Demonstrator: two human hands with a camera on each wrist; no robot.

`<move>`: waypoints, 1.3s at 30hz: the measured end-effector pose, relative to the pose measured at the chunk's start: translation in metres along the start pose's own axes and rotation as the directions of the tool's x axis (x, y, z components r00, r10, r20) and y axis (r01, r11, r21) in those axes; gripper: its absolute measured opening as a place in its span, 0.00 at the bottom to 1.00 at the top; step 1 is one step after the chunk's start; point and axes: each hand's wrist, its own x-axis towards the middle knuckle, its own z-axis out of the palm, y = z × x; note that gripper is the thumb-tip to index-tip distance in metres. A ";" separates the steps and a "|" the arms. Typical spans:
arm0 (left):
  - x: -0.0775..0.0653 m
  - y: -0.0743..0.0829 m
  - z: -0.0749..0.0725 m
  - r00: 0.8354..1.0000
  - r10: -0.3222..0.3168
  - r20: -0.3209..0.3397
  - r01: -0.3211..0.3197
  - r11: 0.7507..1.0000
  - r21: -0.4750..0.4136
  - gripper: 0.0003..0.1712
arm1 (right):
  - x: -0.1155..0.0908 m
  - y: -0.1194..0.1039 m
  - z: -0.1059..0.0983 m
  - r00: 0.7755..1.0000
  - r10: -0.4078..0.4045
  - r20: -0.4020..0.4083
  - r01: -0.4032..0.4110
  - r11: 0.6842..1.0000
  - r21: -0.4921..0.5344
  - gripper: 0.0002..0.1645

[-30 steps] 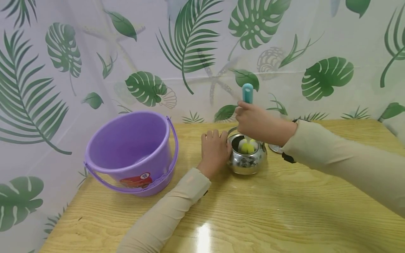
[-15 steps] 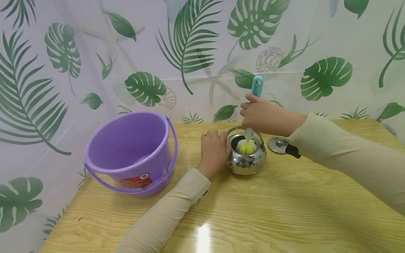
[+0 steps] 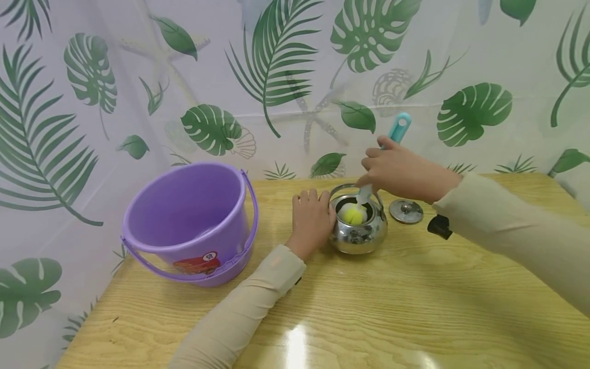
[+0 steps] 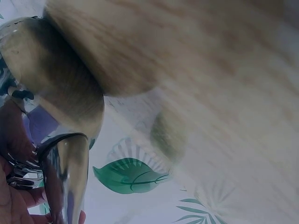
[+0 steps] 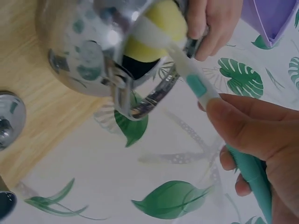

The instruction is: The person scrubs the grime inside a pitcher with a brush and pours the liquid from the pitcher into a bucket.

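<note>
A small shiny metal kettle stands on the wooden table without its lid, its hoop handle raised. My left hand grips it at its left side; in the left wrist view the fingers curl round the metal spout. My right hand holds a sponge brush by its teal handle, which leans to the right. The brush's yellow and white sponge head sits inside the kettle's mouth; its lower part is hidden. In the right wrist view, thumb and fingers wrap the handle.
The kettle lid lies on the table just right of the kettle. To the left stands a purple bucket with its handle folded down in front. A leaf-patterned sheet hangs behind the table.
The right hand has moved rightward, and the brush handle has tipped from upright to the right. The sponge head has shifted slightly left inside the kettle. The left hand has stayed put.
</note>
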 end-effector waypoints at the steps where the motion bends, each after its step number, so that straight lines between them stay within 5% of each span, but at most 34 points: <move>1: 0.000 0.000 0.000 1.000 0.000 -0.001 0.000 1.000 -0.004 0.14 | -0.001 -0.001 0.001 1.000 0.005 -0.008 -0.005 1.000 -0.001 0.18; 18: 0.000 -0.001 0.002 0.999 -0.003 -0.043 0.002 1.000 -0.028 0.11 | -0.026 -0.009 0.028 0.982 0.125 -0.139 -0.124 0.992 0.019 0.19; 31: 0.000 -0.001 0.004 1.000 0.008 -0.027 -0.009 0.999 -0.035 0.11 | -0.038 -0.015 0.038 0.957 0.080 -0.278 -0.100 0.993 -0.060 0.28; 39: 0.000 -0.002 0.004 0.999 0.010 -0.033 -0.011 1.000 -0.015 0.11 | -0.033 -0.016 0.037 0.957 0.024 -0.288 -0.072 0.985 -0.159 0.26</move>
